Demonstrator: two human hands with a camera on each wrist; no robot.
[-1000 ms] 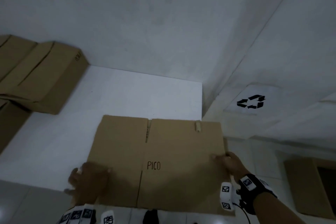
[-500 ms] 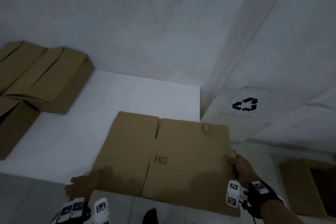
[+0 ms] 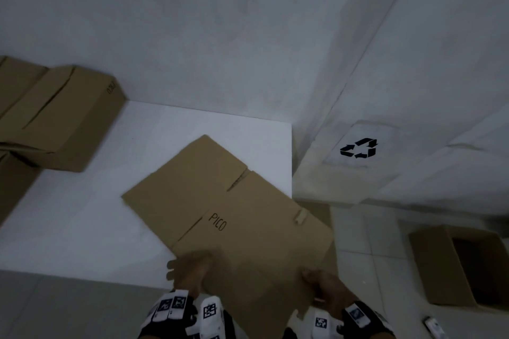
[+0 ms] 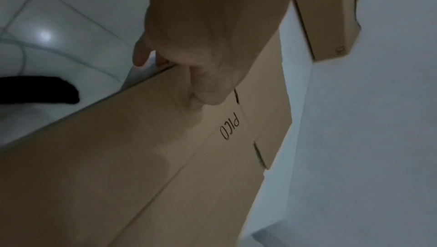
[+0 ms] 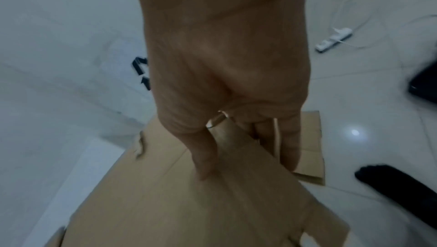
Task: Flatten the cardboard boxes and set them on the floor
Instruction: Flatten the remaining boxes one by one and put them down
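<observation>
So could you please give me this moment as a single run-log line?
stage: carrying | item: flattened PICO box, off table edge | left hand: grips near edge | right hand: grips corner | boxes still unflattened: yes

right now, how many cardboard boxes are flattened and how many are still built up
flattened: 2, the held flattened box and a flat one on the floor
built boxes on the table: 3
open box on the floor: 1
total: 6

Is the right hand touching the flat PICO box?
Touching. The right wrist view shows the right hand pinching the edge of the flattened PICO box, thumb lying on top and fingers curled underneath.
</observation>
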